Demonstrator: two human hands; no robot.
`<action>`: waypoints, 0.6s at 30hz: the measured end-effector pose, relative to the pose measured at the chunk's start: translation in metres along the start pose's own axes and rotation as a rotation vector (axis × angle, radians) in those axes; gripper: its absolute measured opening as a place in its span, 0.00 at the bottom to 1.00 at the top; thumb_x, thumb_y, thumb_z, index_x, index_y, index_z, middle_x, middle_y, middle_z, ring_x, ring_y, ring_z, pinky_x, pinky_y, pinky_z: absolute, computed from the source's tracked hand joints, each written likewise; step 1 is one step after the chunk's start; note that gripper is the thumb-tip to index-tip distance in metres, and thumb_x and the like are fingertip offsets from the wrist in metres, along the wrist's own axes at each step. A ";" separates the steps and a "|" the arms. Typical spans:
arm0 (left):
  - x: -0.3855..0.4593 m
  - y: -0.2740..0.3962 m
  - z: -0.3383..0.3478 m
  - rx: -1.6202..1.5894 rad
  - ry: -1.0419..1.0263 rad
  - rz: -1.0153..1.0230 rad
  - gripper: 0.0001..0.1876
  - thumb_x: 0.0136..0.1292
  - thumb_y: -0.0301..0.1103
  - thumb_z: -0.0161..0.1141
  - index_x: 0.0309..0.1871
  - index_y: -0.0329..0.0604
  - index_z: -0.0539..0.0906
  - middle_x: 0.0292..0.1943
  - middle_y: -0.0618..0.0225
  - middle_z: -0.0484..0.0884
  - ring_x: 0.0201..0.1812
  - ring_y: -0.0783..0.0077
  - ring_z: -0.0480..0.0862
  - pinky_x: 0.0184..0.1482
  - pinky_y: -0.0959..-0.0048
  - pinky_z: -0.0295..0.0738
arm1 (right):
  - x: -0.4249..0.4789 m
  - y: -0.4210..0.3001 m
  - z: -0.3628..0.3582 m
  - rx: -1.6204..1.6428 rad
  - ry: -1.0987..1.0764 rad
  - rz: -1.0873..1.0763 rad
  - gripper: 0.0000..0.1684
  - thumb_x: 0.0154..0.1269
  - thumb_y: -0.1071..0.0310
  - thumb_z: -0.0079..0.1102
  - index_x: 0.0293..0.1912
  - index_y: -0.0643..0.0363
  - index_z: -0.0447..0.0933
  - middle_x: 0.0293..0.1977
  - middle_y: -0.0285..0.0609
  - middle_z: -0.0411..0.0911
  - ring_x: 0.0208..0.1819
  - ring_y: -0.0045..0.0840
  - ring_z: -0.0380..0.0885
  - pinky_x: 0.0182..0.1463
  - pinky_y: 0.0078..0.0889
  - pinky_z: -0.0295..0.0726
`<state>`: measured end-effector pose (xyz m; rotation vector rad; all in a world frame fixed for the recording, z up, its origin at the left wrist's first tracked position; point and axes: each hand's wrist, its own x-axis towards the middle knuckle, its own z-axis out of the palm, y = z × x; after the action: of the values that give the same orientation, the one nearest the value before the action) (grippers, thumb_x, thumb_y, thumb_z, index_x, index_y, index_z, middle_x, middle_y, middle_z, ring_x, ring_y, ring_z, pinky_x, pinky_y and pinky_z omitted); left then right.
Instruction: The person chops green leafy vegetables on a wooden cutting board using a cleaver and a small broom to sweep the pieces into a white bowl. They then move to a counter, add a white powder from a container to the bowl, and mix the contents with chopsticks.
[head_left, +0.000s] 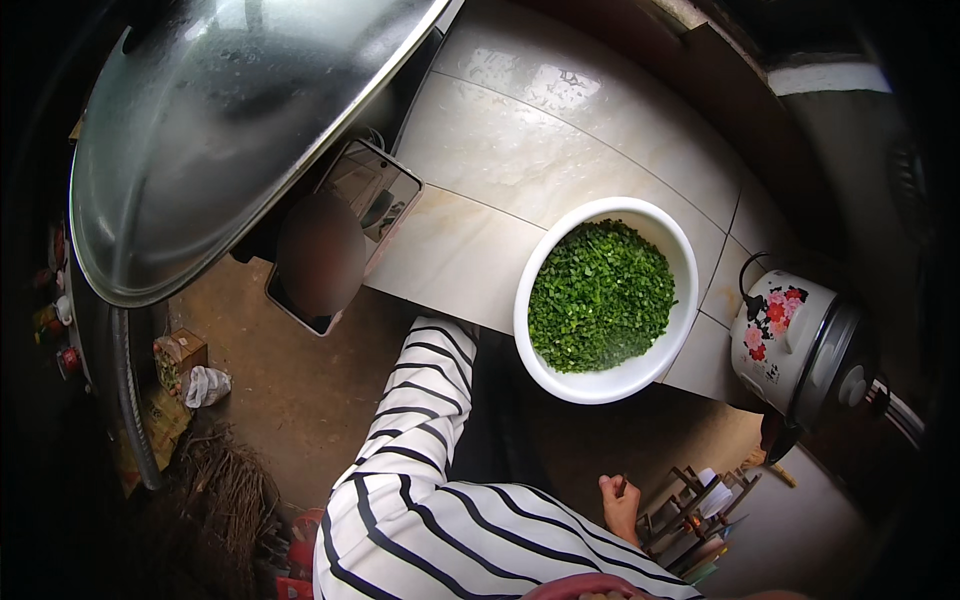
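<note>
A white bowl (528, 315) of finely chopped green leaves (600, 296), which look like chives or scallions, sits at the front edge of the tiled counter (457, 232). My left arm, in a striped sleeve (424, 390), reaches toward that edge, left of the bowl. My left hand is out of sight beyond the cuff. Low in the view and away from the counter is my right hand (619, 506), its fingers curled. A thin dark strip shows at the top of this fist; whether it is a held object cannot be made out.
A large domed lid-like cover (225, 135) with a metal rim looms at upper left. Beside it, a phone (394, 202) overhangs the counter edge. A floral rice cooker (780, 330) stands at right. Dry twigs (229, 480) and a wooden rack (686, 506) are lower down.
</note>
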<state>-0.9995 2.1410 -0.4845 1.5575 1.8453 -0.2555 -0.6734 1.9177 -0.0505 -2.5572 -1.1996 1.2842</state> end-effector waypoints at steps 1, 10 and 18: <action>0.002 0.000 0.001 0.002 0.001 -0.005 0.21 0.72 0.43 0.54 0.62 0.43 0.78 0.62 0.56 0.78 0.64 0.55 0.77 0.65 0.57 0.70 | 0.001 0.002 0.000 0.000 0.007 0.008 0.23 0.67 0.63 0.66 0.21 0.63 0.68 0.15 0.30 0.61 0.21 0.12 0.58 0.24 0.26 0.60; -0.026 -0.005 -0.010 0.028 0.012 0.035 0.20 0.72 0.43 0.54 0.59 0.42 0.81 0.59 0.55 0.81 0.61 0.54 0.79 0.62 0.56 0.72 | 0.000 -0.011 -0.002 -0.028 -0.020 -0.022 0.23 0.67 0.64 0.66 0.20 0.62 0.67 0.15 0.30 0.60 0.21 0.13 0.58 0.24 0.26 0.58; -0.193 -0.036 -0.040 -0.705 0.477 -0.033 0.13 0.70 0.33 0.57 0.50 0.33 0.81 0.44 0.44 0.82 0.47 0.39 0.81 0.51 0.50 0.76 | -0.001 -0.078 -0.014 -0.079 -0.163 -0.259 0.16 0.65 0.65 0.66 0.26 0.64 0.75 0.14 0.33 0.67 0.20 0.13 0.64 0.24 0.25 0.64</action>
<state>-1.0420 2.0024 -0.3464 1.1338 1.9946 0.7407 -0.7122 1.9756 -0.0139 -2.2836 -1.5807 1.4309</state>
